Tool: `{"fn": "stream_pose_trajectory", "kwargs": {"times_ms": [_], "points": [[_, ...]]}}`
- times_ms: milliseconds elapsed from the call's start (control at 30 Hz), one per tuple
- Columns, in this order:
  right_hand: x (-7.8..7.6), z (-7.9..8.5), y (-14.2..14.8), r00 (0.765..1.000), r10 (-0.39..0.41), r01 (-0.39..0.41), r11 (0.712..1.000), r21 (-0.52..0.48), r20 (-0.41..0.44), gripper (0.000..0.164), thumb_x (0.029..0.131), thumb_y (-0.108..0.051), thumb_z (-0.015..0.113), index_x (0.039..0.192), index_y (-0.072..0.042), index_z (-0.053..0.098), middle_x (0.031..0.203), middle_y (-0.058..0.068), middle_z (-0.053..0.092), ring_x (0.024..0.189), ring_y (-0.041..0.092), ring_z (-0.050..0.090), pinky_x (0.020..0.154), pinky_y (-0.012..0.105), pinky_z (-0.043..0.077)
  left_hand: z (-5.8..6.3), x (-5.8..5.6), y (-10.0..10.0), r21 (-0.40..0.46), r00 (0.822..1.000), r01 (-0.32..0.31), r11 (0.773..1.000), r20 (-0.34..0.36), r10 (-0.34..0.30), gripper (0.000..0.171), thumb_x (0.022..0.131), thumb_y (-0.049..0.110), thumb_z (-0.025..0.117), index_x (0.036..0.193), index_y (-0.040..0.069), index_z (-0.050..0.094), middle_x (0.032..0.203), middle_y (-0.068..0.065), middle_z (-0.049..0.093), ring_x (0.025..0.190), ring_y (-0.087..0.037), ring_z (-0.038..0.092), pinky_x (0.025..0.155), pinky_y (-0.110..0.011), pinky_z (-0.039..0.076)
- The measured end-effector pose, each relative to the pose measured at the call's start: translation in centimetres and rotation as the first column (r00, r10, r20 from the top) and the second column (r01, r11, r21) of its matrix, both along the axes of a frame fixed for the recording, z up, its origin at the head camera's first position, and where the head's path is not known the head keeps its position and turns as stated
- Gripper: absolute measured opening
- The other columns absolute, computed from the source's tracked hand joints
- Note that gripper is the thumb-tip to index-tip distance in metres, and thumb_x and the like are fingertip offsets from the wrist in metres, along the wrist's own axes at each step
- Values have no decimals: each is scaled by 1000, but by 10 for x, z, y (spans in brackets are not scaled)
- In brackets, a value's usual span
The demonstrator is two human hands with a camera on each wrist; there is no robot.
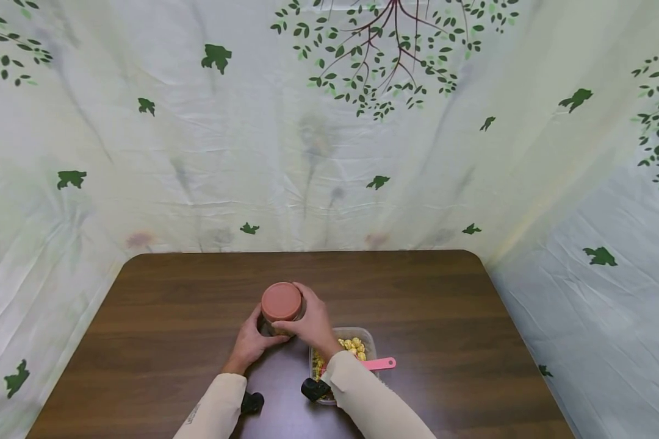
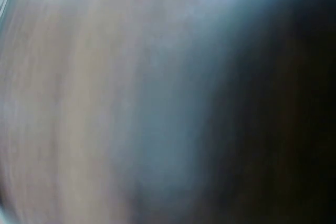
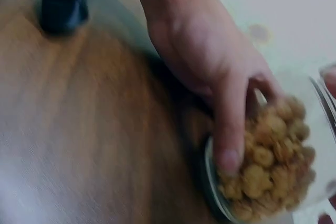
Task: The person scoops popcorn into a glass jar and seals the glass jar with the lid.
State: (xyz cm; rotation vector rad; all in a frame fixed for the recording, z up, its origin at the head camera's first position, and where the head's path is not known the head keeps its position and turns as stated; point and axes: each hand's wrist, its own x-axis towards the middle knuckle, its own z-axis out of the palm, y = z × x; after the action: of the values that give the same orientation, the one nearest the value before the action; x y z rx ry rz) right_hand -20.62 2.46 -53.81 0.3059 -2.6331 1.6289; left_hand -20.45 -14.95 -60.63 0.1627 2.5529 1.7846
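Observation:
Over the middle of the table, a clear jar (image 3: 268,166) of what looks like caramel popcorn is held between both hands. Its round, dusty-red lid (image 1: 282,301) faces up toward the head camera. My left hand (image 1: 248,342) grips the jar's side low down, with the thumb lying along the glass in the right wrist view. From the right, my right hand (image 1: 314,322) holds the lid's edge between thumb and fingers. Only bits of its fingers show at the right border of the right wrist view. The left wrist view is a close blur.
Beneath the right forearm sits a clear plastic container (image 1: 367,335) of yellow popcorn with some red pieces. A pink handle (image 1: 381,364) sticks out over its right side. The brown wooden table (image 1: 198,305) ends at a leaf-printed curtain (image 1: 225,152) behind.

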Motion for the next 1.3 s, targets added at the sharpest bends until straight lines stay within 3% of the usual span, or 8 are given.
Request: {"fn": "stream_pose_trajectory", "kwargs": {"times_ms": [133, 267, 467, 700, 833, 1000, 1167, 1300], "points": [[7, -2, -8, 997, -67, 68, 998, 4, -34, 88, 68, -36, 88, 141, -14, 44, 135, 6, 54, 119, 23, 53, 99, 46, 44, -1, 0, 0, -5, 1000, -2, 1000, 2, 2, 96, 60, 18, 93, 142, 12, 42, 143, -18, 46, 135, -34, 37, 112, -55, 24], [9, -3, -9, 997, -67, 67, 998, 7, -31, 91, 69, -38, 86, 144, -13, 40, 139, 7, 50, 122, 25, 51, 100, 49, 43, 0, 0, 0, -12, 1000, -4, 1000, 3, 4, 96, 60, 18, 93, 142, 11, 42, 143, -19, 46, 135, -35, 37, 112, -54, 25], [-3, -1, 7, 992, 123, -120, 990, -76, 28, 101, 69, -29, 88, 151, -14, 30, 145, 7, 42, 128, 23, 45, 105, 50, 38, 3, 1, 0, 1, 1000, 4, 1000, 20, -4, 96, 61, 19, 92, 142, 12, 42, 144, -17, 46, 136, -33, 36, 112, -54, 25], [-29, 5, 25, 926, 369, -363, 929, -76, 86, 97, 73, -19, 86, 152, -19, 29, 146, 0, 43, 129, 19, 44, 107, 51, 34, 4, 1, 0, 2, 1000, 5, 1000, 19, -5, 97, 61, 17, 92, 143, 11, 40, 143, -17, 46, 135, -34, 38, 111, -53, 27], [-36, 4, 27, 905, 420, -418, 908, -36, 71, 92, 74, -16, 85, 150, -16, 34, 144, 0, 46, 124, 17, 48, 106, 48, 37, 3, 1, 0, -6, 1000, 7, 1000, 25, -7, 97, 61, 18, 92, 143, 10, 40, 143, -18, 46, 135, -34, 38, 112, -53, 27], [-30, 1, 22, 941, 335, -333, 942, -44, 46, 91, 70, -21, 88, 147, -15, 39, 138, -2, 51, 121, 15, 51, 102, 41, 42, 3, 1, 0, 2, 1000, 13, 1000, 27, -13, 97, 62, 17, 92, 143, 10, 39, 144, -18, 45, 135, -34, 37, 111, -53, 27], [-14, -2, 10, 987, 162, -162, 986, -25, -5, 91, 67, -29, 90, 143, -15, 43, 136, -1, 52, 121, 17, 51, 100, 41, 44, 3, 1, 0, 19, 1000, 14, 1000, 5, -14, 95, 62, 16, 92, 142, 11, 41, 144, -17, 45, 136, -34, 37, 111, -54, 27], [-1, -2, -1, 999, 22, -22, 1000, 9, -40, 88, 66, -35, 89, 140, -16, 44, 135, 2, 51, 118, 20, 52, 100, 45, 43, 2, 1, 0, 25, 1000, 8, 1000, -3, -8, 94, 62, 15, 92, 141, 11, 43, 142, -17, 47, 135, -33, 38, 112, -54, 26]]}}
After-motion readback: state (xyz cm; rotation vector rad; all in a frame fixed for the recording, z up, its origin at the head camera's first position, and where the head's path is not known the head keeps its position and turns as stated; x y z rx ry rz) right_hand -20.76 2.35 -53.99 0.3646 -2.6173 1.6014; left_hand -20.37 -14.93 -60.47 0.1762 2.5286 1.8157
